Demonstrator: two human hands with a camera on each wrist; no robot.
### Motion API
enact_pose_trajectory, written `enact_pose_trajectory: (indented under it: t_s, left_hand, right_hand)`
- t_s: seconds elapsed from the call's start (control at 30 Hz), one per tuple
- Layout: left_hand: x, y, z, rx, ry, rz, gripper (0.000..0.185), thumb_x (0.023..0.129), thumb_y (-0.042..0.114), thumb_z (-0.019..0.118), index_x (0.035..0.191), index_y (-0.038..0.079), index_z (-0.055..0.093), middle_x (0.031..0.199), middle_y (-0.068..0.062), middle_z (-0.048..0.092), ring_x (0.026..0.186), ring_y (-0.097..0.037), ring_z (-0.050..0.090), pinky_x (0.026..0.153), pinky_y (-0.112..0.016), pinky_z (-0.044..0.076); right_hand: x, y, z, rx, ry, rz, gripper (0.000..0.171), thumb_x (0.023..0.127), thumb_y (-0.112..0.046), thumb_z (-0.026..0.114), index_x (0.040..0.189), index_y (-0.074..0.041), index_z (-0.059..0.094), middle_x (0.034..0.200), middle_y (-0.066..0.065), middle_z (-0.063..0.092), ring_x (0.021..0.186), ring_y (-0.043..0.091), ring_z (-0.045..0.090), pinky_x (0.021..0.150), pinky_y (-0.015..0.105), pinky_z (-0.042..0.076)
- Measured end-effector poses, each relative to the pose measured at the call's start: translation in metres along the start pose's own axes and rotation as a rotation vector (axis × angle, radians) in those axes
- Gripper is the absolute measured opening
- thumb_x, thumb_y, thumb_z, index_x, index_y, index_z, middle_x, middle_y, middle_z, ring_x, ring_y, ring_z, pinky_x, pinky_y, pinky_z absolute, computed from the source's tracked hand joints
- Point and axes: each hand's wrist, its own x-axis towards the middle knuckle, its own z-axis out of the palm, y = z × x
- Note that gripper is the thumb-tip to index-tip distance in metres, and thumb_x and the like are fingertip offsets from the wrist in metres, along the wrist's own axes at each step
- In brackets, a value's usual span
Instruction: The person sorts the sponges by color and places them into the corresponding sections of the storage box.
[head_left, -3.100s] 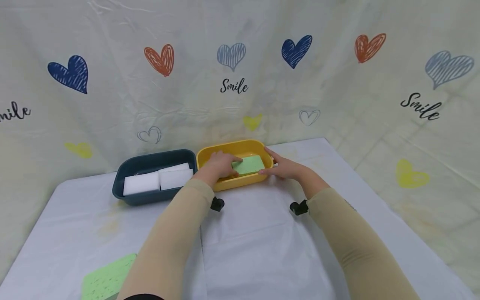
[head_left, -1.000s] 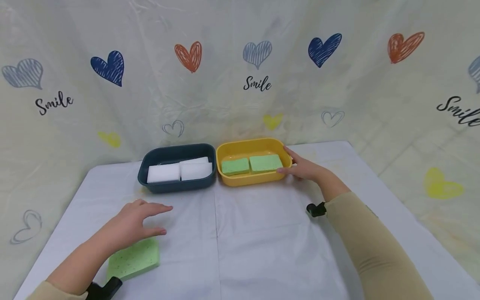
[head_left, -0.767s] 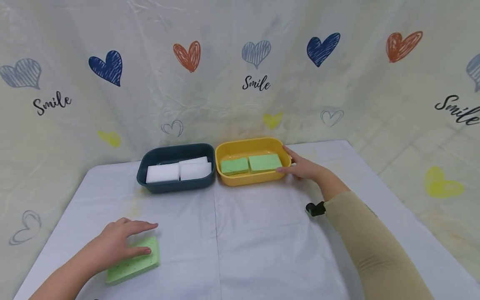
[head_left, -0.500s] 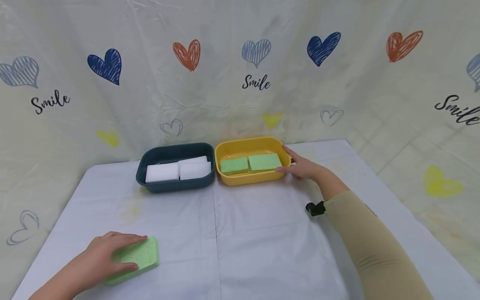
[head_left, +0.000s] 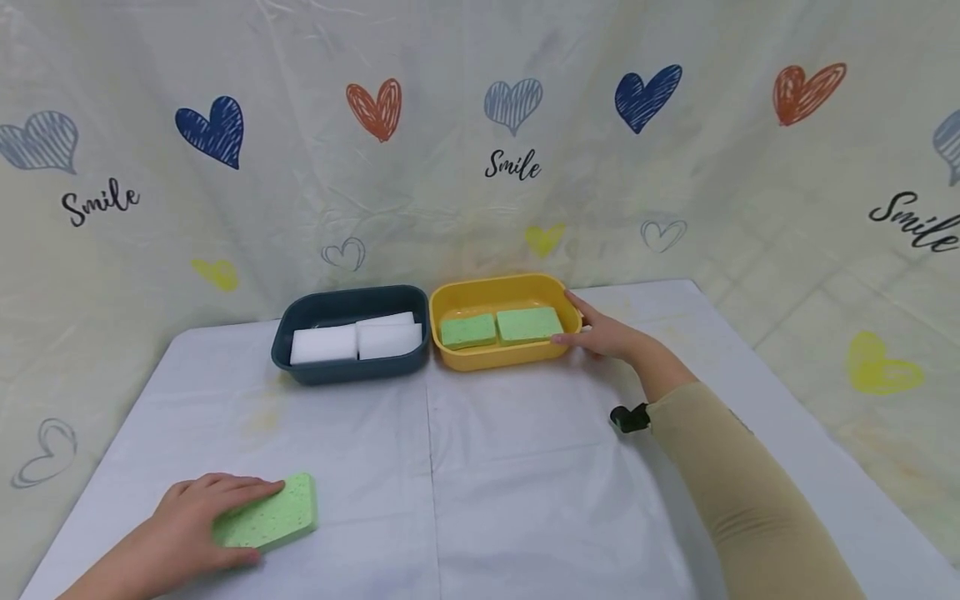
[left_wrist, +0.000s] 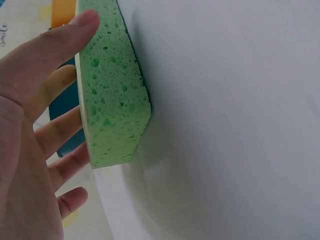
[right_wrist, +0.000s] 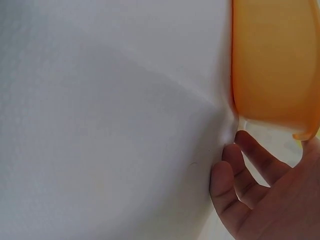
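A pale green, pitted sponge (head_left: pixel 288 510) lies flat on the white-covered table at the front left. Around it reaches my left hand (head_left: pixel 191 521), fingers along its far side and thumb by its near edge; the left wrist view shows the thumb in front of the sponge (left_wrist: pixel 112 85). At the back stands a yellow tub (head_left: pixel 498 360) with two green sponges, one left (head_left: pixel 468 331), one right (head_left: pixel 529 325). My right hand (head_left: pixel 611 336) holds the tub's right end, its thumb over the rim. In the right wrist view several fingertips are loosely curled below the orange-looking tub (right_wrist: pixel 275 65).
A dark blue tub (head_left: pixel 367 371) touches the yellow one on its left. Inside it are white foam blocks, one on the left (head_left: pixel 324 344) and others beside it. Behind both tubs hangs a curtain (head_left: pixel 420 217) printed with hearts. The white tablecloth (head_left: pixel 517 483) stretches across the front.
My left hand has left the yellow tub, swung to the front left and lowered around the loose sponge. The right hand stays on the tub. The head view has shifted left.
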Motion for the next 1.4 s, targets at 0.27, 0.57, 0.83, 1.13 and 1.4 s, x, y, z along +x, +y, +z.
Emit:
enact_pose_trajectory:
  t_s: [0.27, 0.57, 0.83, 1.13, 1.4]
  left_hand:
    - [0.003, 0.004, -0.009, 0.010, 0.053, 0.003, 0.068, 0.066, 0.054, 0.087, 0.129, 0.037, 0.065, 0.124, 0.010, 0.063, 0.113, -0.021, 0.053, 0.090, -0.045, 0.028]
    - [0.028, 0.013, -0.029, -0.002, 0.153, 0.085, 0.068, 0.068, 0.043, 0.089, 0.131, 0.035, 0.065, 0.125, 0.006, 0.064, 0.111, -0.024, 0.051, 0.089, -0.049, 0.028]
    - [0.058, 0.024, -0.041, -0.053, 0.135, 0.112, 0.064, 0.074, 0.039, 0.086, 0.134, 0.036, 0.063, 0.127, 0.005, 0.063, 0.116, -0.025, 0.049, 0.092, -0.050, 0.028]
    - [0.095, 0.039, -0.045, -0.064, 0.076, 0.127, 0.060, 0.078, 0.041, 0.083, 0.134, 0.034, 0.063, 0.130, 0.003, 0.062, 0.119, -0.028, 0.047, 0.095, -0.054, 0.030]
    - [0.133, 0.059, -0.047, -0.080, 0.053, 0.171, 0.059, 0.082, 0.043, 0.079, 0.137, 0.034, 0.060, 0.131, 0.004, 0.061, 0.121, -0.027, 0.047, 0.091, -0.051, 0.032]
  right_hand:
    - [0.002, 0.002, 0.000, 0.008, 0.006, -0.018, 0.115, 0.077, -0.070, 0.070, 0.157, -0.042, -0.008, 0.162, 0.018, 0.013, 0.135, 0.041, 0.031, 0.108, 0.059, 0.036]
    - [0.002, 0.002, -0.001, -0.004, -0.001, -0.010, 0.116, 0.077, -0.071, 0.070, 0.157, -0.042, -0.008, 0.159, 0.020, 0.019, 0.127, 0.040, 0.036, 0.103, 0.053, 0.042]
    - [0.001, 0.001, -0.001, 0.004, 0.002, -0.006, 0.114, 0.078, -0.069, 0.070, 0.157, -0.043, -0.007, 0.160, 0.019, 0.018, 0.125, 0.039, 0.038, 0.102, 0.051, 0.043]
    - [-0.001, 0.001, 0.001, 0.002, 0.003, 0.002, 0.114, 0.077, -0.071, 0.069, 0.156, -0.045, -0.008, 0.161, 0.018, 0.016, 0.121, 0.038, 0.041, 0.099, 0.049, 0.046]
    - [0.000, 0.005, 0.001, 0.010, 0.004, -0.001, 0.116, 0.075, -0.073, 0.070, 0.156, -0.046, -0.009, 0.162, 0.017, 0.016, 0.125, 0.039, 0.040, 0.100, 0.051, 0.046]
